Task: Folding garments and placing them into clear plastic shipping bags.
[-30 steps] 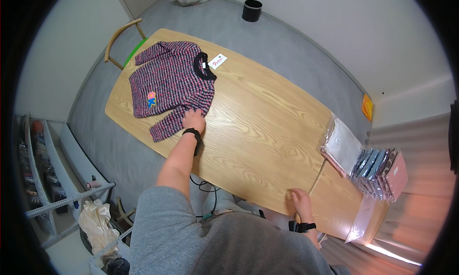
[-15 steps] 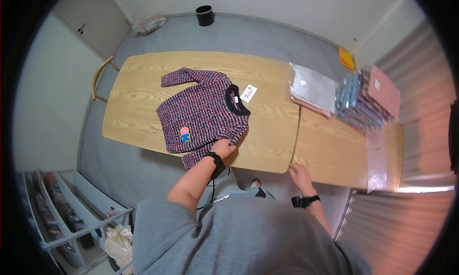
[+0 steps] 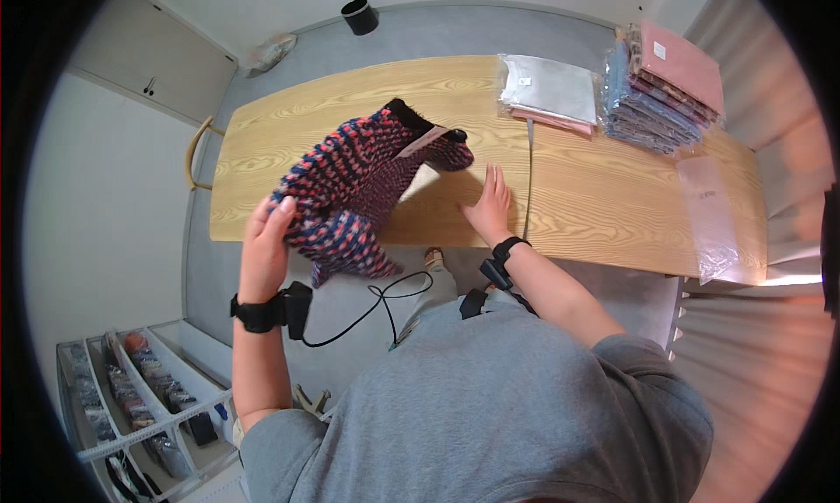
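Note:
A knitted sweater point(image 3: 346, 175) in navy, pink and white with a black neckband hangs partly lifted over the near left part of the table point(image 3: 302, 101). My left hand point(image 3: 266, 245) grips its left edge, with the thumb on top and the fingers partly hidden by the knit. The sweater is folded over on itself, so its front badge is out of sight. A white hang tag point(image 3: 423, 142) shows nearly edge-on by the neck. To the right of the sweater, my right hand point(image 3: 492, 207) is open with spread fingers, apart from the cloth and holding nothing.
Flat bagged garments point(image 3: 549, 92) lie at the table's back, beside a tall stack of bagged clothes point(image 3: 661, 87). A clear plastic bag point(image 3: 707, 210) lies on the right end. A divided rack point(image 3: 144, 389) stands at lower left, a chair point(image 3: 191, 157) beyond the table's left end.
The sweater lay flat and is now raised and folded over in my left hand, which moved left. My right hand left the table's front edge and moved up and left, opening.

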A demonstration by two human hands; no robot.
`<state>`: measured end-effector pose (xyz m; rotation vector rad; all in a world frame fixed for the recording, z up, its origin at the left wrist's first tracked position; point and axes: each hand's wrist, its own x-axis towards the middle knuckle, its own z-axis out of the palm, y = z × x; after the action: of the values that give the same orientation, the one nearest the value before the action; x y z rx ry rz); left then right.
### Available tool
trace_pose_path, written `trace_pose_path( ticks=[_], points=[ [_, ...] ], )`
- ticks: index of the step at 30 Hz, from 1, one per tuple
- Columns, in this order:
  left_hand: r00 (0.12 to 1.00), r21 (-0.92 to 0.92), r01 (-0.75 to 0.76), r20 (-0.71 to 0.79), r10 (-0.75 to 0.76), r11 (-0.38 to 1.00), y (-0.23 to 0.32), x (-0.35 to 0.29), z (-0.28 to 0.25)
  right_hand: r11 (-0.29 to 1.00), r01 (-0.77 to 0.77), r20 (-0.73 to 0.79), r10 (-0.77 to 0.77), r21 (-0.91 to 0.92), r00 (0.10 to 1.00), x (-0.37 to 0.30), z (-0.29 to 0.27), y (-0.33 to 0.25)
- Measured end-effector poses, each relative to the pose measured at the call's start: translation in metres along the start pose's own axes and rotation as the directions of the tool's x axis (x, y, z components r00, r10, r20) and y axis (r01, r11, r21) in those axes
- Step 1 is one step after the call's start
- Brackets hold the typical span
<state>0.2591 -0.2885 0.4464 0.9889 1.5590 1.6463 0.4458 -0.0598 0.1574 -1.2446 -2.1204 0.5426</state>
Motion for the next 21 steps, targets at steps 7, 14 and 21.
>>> trace_pose_path(
  ticks=[7,14,21],
  points=[
    [0.979,0.45,0.012,-0.185,0.08,0.893,0.045,-0.017,-0.063,0.483,-0.265,0.415,-0.236,0.835,0.879,0.041,0.01,-0.012],
    [0.899,0.836,0.232,-0.379,0.218,0.497,0.06,0.014,-0.286,0.682,-0.031,0.583,-0.598,0.73,0.55,0.03,-0.07,-0.104],
    [0.9,0.93,0.093,-0.231,0.369,0.356,0.05,0.215,-0.297,0.585,-0.087,0.557,-0.701,0.806,0.444,0.03,-0.034,-0.133]
  ],
)
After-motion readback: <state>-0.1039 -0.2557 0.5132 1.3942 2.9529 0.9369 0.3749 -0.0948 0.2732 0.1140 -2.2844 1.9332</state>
